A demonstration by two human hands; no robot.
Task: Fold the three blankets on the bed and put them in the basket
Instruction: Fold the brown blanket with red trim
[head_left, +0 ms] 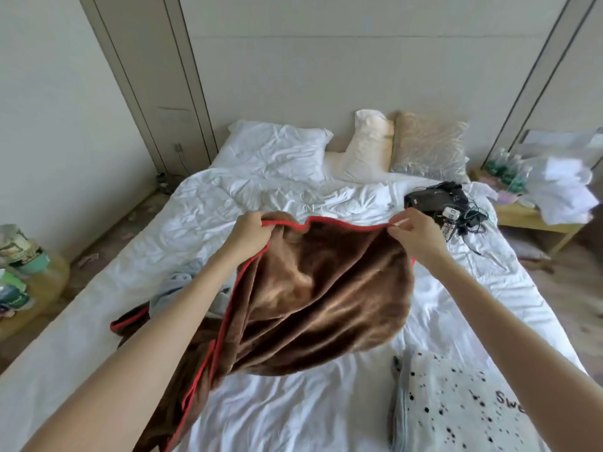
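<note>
Spotted blanket (456,402): white with black dots and part of a printed word. It lies flat at the near right corner of the bed (81,337), apart from both hands.

Brown blanket (319,305): plush with red edging. Its top edge is lifted off the mattress. The body sags between the arms, and its lower left part trails on the sheet toward the near edge.

Pale blue blanket (176,285): crumpled on the bed. It is partly hidden under the left forearm and beside the brown blanket.

Left hand (251,230): fingers curled round a bunched corner of the brown blanket's red-edged top.

Right hand (417,236): thumb and forefinger pinch the red edging at the opposite end. The other fingers are loosely bent.

White duvet (261,190): rumpled across the middle of the bed.

Black device (434,197): on the sheet at far right, with tangled cables (470,220) beside it.

Pillows: a white pillow (277,148), a cream pillow (368,145) and a beige cushion (430,145) stand at the headboard.

Side table (528,220): to the right of the bed, holding bottles and white cloth.
</note>
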